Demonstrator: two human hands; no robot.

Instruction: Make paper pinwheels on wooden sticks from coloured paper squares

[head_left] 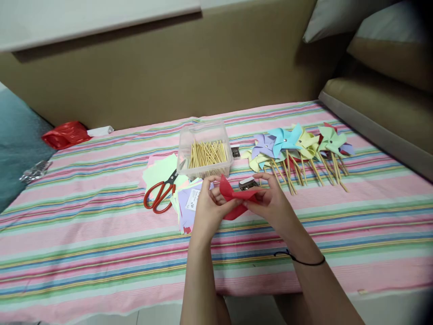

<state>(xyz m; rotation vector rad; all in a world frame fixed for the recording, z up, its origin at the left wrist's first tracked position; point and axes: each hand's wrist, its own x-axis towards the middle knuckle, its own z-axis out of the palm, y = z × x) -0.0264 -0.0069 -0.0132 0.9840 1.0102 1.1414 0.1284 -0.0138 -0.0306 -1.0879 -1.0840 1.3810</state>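
Observation:
A piece of red paper with curled, folded corners is held up between both hands, just above the striped cloth. My left hand pinches its left side between thumb and fingers. On its right side, my right hand closes thumb and fingers on the paper. Behind the paper, close to my right fingers, is a small dark box whose contents I cannot make out. Left of my left hand lie scissors with red handles and a stack of coloured paper sheets with a white label on top.
A clear plastic box of wooden sticks stands beyond my hands. Finished paper pinwheels on sticks lie at the right. A red plastic bag sits far left on the striped cloth; sofa cushions border the right.

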